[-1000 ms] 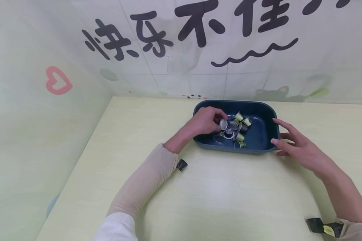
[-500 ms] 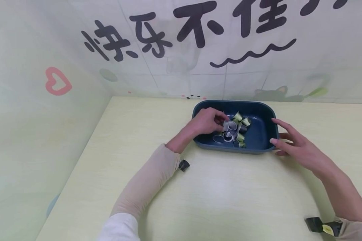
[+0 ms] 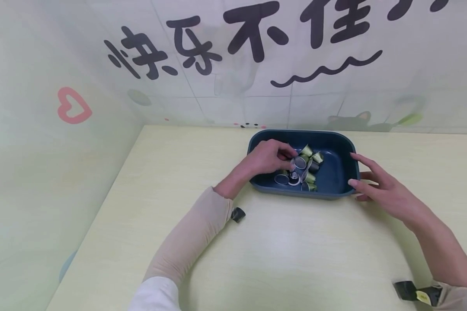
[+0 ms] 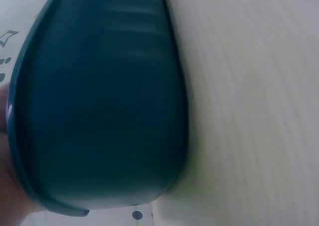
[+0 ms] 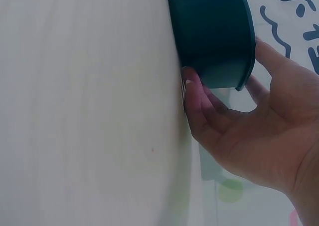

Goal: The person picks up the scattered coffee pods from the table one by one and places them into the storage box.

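We see the left hand pinching a capsule among the capsules in the tray on the tabletop; the right hand, fingers spread, touches its end.

The tub's right half lies open to my hands; capsules crowd its left, and its walls hem everything in.

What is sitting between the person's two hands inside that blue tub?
In the head view, a pile of small capsules lies in the tub, between left hand and right hand.
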Motion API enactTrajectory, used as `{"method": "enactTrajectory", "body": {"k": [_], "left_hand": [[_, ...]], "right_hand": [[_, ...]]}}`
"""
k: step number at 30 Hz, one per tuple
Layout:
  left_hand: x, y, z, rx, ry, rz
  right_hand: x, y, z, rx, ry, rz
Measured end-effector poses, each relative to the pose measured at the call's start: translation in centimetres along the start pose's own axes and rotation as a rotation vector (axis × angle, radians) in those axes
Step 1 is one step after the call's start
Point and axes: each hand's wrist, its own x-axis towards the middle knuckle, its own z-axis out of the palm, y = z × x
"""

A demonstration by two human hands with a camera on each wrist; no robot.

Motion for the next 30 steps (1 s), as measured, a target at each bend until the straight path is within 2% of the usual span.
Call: {"method": "enactTrajectory", "body": {"k": [9,13,17,21,27,30], "left_hand": [[-0.2,0.0,0.1,-0.027,0.042,0.067],[-0.5,0.1,0.0,-0.033,0.039,0.154],[-1.1,0.2,0.0,-0.025,0.030,0.252],[-1.7,0.4,0.0,0.019,0.044,0.292],[-2.8,0.8,0.0,0.176,0.054,0.256],[-3.7,0.8,0.0,0.223,0.084,0.233]], "right_hand": [[-0.3,-0.6,0.2,-0.059,-0.008,0.067],[-0.4,-1.0,0.4,-0.129,-0.012,0.102],[-0.6,-1.1,0.4,-0.170,0.011,0.100],[-1.1,-0.7,0.3,-0.186,0.035,0.072],[-2.6,0.2,0.0,-0.224,0.091,0.017],[-3.1,0.4,-0.1,-0.259,0.123,-0.017]]}}
